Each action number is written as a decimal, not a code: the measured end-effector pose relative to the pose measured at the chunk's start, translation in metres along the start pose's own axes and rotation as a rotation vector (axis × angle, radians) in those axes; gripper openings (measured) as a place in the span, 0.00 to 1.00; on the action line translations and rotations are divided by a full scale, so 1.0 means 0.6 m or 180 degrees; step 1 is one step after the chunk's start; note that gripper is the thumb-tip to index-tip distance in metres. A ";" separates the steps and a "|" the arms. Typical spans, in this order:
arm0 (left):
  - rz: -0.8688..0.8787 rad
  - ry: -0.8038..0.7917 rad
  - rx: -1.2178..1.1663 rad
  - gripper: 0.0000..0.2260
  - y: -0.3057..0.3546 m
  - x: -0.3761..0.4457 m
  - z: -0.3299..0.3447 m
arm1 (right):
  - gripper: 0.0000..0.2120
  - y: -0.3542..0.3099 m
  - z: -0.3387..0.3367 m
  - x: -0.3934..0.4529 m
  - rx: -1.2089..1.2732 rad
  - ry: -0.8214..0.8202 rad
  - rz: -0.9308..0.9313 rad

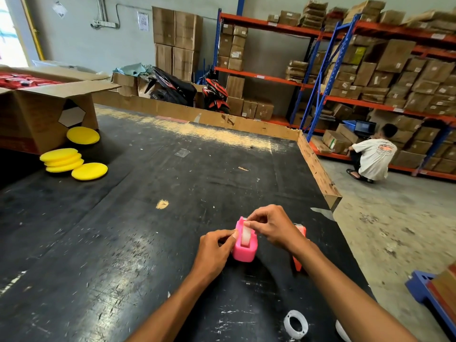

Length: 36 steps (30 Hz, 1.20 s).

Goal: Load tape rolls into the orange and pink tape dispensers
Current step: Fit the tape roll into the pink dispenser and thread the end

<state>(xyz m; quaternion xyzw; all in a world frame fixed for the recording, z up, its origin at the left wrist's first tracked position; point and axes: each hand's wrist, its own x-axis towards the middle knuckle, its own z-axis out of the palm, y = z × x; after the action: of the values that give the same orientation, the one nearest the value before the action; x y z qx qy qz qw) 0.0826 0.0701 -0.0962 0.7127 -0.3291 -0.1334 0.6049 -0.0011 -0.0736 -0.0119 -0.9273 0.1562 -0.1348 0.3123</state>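
Note:
The pink tape dispenser (244, 250) stands on the black table (148, 218) with a clear tape roll (246, 236) seated in its slot. My left hand (216, 250) grips the dispenser's left side. My right hand (270, 227) pinches the tape at the top of the roll, near the dispenser's front end. The orange dispenser (299, 243) stands just behind my right wrist, mostly hidden. A loose tape roll (295, 324) lies near the table's front edge, and the edge of another white roll (341, 332) peeks out beside my right forearm.
Several yellow foam discs (71, 161) lie at the left by an open cardboard box (47, 104). A cardboard rim (318, 169) borders the table's right side. A person (373, 156) crouches by shelves of boxes (385, 77). A blue pallet (429, 292) sits on the floor at right.

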 end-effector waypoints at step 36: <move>-0.0106 0.0048 -0.0009 0.16 0.000 -0.001 0.005 | 0.08 -0.005 -0.004 0.010 -0.0437 -0.0147 -0.0199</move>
<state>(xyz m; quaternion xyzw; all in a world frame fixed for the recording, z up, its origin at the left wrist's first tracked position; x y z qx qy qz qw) 0.0801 0.0684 -0.0968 0.7182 -0.3124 -0.1386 0.6061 0.0038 -0.0749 -0.0072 -0.9538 0.1289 -0.1119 0.2472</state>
